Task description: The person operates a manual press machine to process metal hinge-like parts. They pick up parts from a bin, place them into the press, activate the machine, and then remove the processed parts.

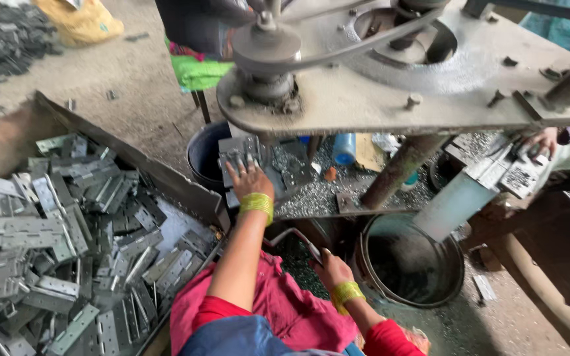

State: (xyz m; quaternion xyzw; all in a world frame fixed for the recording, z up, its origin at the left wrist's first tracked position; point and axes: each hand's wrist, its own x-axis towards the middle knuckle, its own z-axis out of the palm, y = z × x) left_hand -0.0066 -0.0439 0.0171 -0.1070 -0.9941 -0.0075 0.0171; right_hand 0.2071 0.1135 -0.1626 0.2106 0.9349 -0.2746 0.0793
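My left hand [249,178] reaches forward and presses flat on a grey metal hinge plate [237,153] lying on the work bed of the press machine [364,99], under its big plate. My right hand [332,269] rests lower, near my lap, its fingers curled on a curved metal lever [298,236]. Both wrists wear yellow bangles. A pink cloth [278,310] covers my lap.
A tray [133,158] at the left holds a heap of several grey hinges [61,237]. A dark bucket [410,264] stands below the bench and a blue bucket [204,153] behind it. Another person's hand [541,142] works at the right. Metal chips [318,194] cover the bench.
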